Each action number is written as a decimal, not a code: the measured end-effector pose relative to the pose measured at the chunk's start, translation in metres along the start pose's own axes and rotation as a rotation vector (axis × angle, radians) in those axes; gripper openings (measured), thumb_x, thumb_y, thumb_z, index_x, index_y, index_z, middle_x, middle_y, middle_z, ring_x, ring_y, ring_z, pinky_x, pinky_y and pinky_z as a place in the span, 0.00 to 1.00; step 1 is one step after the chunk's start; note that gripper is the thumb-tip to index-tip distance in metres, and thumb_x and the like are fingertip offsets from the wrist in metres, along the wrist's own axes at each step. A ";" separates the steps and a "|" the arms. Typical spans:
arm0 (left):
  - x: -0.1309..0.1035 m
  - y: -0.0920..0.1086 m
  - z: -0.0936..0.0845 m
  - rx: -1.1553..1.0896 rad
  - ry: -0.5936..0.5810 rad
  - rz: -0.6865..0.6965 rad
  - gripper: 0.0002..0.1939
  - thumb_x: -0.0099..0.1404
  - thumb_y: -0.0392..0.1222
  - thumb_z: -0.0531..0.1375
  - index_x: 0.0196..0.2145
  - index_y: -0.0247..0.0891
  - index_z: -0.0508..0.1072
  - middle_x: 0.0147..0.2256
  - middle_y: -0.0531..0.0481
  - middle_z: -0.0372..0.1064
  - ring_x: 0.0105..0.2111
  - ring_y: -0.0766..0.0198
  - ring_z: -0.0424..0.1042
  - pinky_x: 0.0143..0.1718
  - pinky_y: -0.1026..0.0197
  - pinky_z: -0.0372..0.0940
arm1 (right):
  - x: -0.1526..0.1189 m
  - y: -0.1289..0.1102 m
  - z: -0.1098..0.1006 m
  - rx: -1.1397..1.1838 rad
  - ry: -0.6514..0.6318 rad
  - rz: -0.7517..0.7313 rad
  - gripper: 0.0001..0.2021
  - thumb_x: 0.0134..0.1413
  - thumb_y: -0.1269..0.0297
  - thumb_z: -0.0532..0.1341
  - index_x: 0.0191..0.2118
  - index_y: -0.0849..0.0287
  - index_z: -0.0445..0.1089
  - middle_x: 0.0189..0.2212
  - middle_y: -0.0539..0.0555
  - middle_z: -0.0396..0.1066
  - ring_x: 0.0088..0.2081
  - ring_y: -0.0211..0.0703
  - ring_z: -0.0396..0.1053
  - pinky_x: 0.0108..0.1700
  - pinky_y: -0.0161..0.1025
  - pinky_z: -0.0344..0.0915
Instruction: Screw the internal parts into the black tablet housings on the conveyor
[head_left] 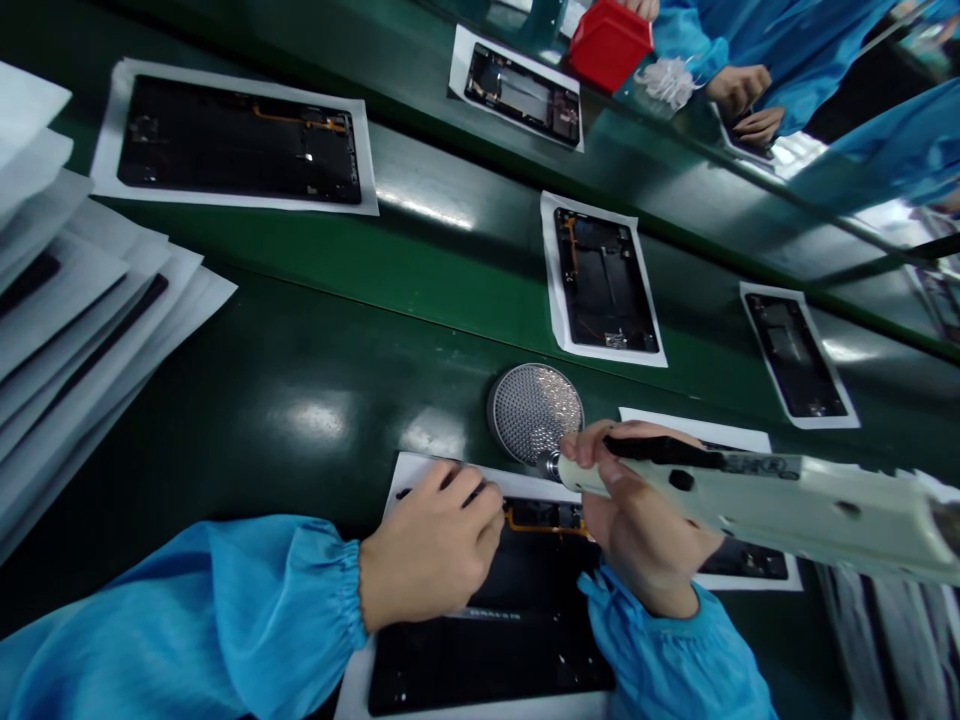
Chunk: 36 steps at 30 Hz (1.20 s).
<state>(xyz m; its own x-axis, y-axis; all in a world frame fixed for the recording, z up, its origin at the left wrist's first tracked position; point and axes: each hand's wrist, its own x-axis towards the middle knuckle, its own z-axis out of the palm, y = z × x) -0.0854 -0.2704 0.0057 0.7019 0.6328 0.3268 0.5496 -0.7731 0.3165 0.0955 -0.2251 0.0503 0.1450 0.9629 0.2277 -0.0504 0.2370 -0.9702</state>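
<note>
The only view comes from the person's head, looking forward and down over the table [300,370]. It is close above the left hand [431,545] and right hand [645,535], which fill much of the lower part. The table's long seams slope down to the right, so the view seems tilted sideways. Other people's blue sleeves [795,40] show smaller, farther off at upper right.

Illumination: moderate. The glossy dark-green work surface [360,365] reflects soft white glare left of centre; the round, dimpled grey metal dish [525,410] glints on its right side. The far right corner shows blur and stretching.
</note>
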 end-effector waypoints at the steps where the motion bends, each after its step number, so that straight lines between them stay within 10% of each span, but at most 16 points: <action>1: 0.000 0.000 0.000 0.000 -0.001 0.000 0.13 0.71 0.35 0.54 0.45 0.26 0.75 0.42 0.40 0.69 0.41 0.51 0.67 0.40 0.49 0.64 | 0.000 0.001 0.000 -0.001 0.003 0.009 0.09 0.49 0.73 0.65 0.38 0.57 0.75 0.26 0.51 0.71 0.30 0.44 0.70 0.37 0.47 0.70; 30: -0.001 -0.001 0.003 -0.029 0.067 -0.016 0.10 0.67 0.33 0.57 0.40 0.26 0.77 0.37 0.40 0.69 0.39 0.52 0.66 0.39 0.50 0.65 | -0.003 -0.018 -0.004 0.064 -0.007 -0.029 0.11 0.50 0.73 0.65 0.41 0.55 0.75 0.26 0.50 0.69 0.30 0.42 0.66 0.36 0.45 0.67; 36: 0.000 -0.001 0.003 -0.063 0.084 -0.042 0.09 0.66 0.33 0.57 0.35 0.26 0.77 0.33 0.41 0.67 0.37 0.52 0.65 0.36 0.51 0.64 | -0.021 -0.027 0.003 0.068 -0.248 0.065 0.14 0.53 0.77 0.63 0.44 0.55 0.73 0.29 0.50 0.67 0.32 0.41 0.68 0.36 0.45 0.68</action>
<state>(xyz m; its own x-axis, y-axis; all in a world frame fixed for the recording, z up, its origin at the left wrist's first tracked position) -0.0843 -0.2695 0.0032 0.6374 0.6677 0.3847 0.5461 -0.7436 0.3858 0.0908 -0.2517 0.0720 -0.1072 0.9765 0.1868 -0.1194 0.1739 -0.9775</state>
